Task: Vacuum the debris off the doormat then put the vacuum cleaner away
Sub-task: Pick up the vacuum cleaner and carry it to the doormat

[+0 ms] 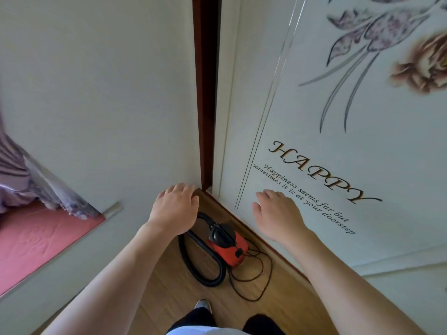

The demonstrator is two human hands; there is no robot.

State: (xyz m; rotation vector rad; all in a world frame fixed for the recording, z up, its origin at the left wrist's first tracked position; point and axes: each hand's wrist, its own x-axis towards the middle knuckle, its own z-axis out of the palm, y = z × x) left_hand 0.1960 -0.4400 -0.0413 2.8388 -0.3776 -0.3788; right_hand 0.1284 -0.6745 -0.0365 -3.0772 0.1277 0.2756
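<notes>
Vacuum cleaner (227, 245), red with a black hose (193, 263) and loose cord (264, 274), stands on the wooden floor (169, 291) in a corner. Just above it the left hand (175, 209) and right hand (275, 213) hover with fingers relaxed, holding nothing. I judge it is either being fetched or already stowed; fetching would need a grip on its top handle. No container shows.

the vacuum cleaner (228, 249) is sitting on the floor (169, 291) in the corner, between the wall (96, 105) on its left and the lettered panel (350, 153) on its right. its hose (187, 261) is looping on its left, and its cord (271, 269) is lying at its right and in front.
</notes>
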